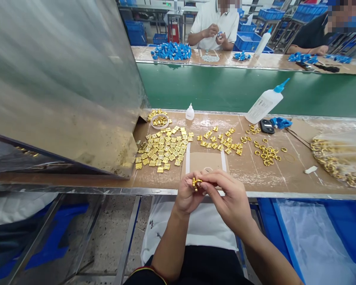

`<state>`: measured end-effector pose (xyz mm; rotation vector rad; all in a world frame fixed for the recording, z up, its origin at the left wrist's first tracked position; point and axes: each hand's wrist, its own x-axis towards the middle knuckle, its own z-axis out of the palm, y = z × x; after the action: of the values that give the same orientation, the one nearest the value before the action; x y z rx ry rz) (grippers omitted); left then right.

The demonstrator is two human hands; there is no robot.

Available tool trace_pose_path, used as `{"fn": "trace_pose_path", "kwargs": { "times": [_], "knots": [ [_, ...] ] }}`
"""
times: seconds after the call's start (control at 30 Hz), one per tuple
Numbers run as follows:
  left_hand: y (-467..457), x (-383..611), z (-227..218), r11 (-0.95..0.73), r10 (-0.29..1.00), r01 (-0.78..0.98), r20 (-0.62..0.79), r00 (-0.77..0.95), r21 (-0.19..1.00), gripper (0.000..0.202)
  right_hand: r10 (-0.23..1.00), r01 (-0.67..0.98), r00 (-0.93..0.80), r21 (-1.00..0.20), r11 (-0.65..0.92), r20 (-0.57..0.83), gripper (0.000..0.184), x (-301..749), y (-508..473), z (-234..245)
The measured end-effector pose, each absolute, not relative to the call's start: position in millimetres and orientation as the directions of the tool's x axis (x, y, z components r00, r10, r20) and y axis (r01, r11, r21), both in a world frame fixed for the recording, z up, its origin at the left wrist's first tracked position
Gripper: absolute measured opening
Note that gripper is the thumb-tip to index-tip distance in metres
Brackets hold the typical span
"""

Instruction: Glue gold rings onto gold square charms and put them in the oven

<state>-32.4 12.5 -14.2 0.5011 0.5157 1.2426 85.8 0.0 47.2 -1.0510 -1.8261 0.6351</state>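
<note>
My left hand (187,194) and my right hand (230,198) meet at the near edge of the workbench (255,170), both pinching a small gold-coloured part (195,183) between their fingertips. The fingers of both hands are closed around it. Just beyond them lies a brown card pad (204,160) with white strips. Farther back lie a spread of gold square pieces (163,148), a second smaller group of gold pieces (221,141) and several gold rings (267,152).
A large tilted metal sheet (62,79) fills the left. A small white dropper bottle (190,112), a big squeeze bottle with blue tip (265,103), a black device (267,126) and a bag of gold rings (341,156) stand on the bench. Beyond a green belt (240,89), two people work with blue parts (172,50).
</note>
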Motion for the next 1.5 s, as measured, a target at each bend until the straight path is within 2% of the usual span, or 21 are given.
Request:
{"fn": "trace_pose_path", "kwargs": {
  "times": [0.3,0.5,0.87,1.2,1.37,1.5],
  "knots": [
    [9.7,-43.8,-13.2,0.154,0.969,-0.709,0.034,0.244,0.688,0.063,0.847,0.405,-0.229,-0.745,0.531,0.479,0.014,85.8,-3.0,49.4],
    [7.4,-42.8,-10.0,0.183,0.955,-0.770,0.076,0.286,0.611,0.060,0.838,0.339,-0.246,-0.767,0.545,0.487,0.014,86.6,-2.4,49.5],
    [1.8,-38.4,0.9,0.244,0.960,-0.813,-0.011,0.281,0.528,0.062,0.852,0.291,-0.252,-0.803,0.520,0.460,0.013,84.6,-3.1,54.5],
    [-2.4,-32.5,3.3,0.389,0.921,-0.867,-0.146,0.361,0.312,0.051,0.820,0.181,-0.437,-0.857,0.483,0.369,0.013,103.0,25.4,59.5],
    [0.0,-33.3,3.1,0.388,0.921,-0.875,-0.162,0.355,0.289,0.048,0.817,0.194,-0.470,-0.863,0.466,0.335,0.015,103.2,32.0,57.1],
    [-0.1,-36.3,5.0,0.405,0.914,-0.858,-0.177,0.366,0.317,0.050,0.784,0.188,-0.518,-0.848,0.495,0.343,0.015,103.2,31.8,61.0]
  ]
}}
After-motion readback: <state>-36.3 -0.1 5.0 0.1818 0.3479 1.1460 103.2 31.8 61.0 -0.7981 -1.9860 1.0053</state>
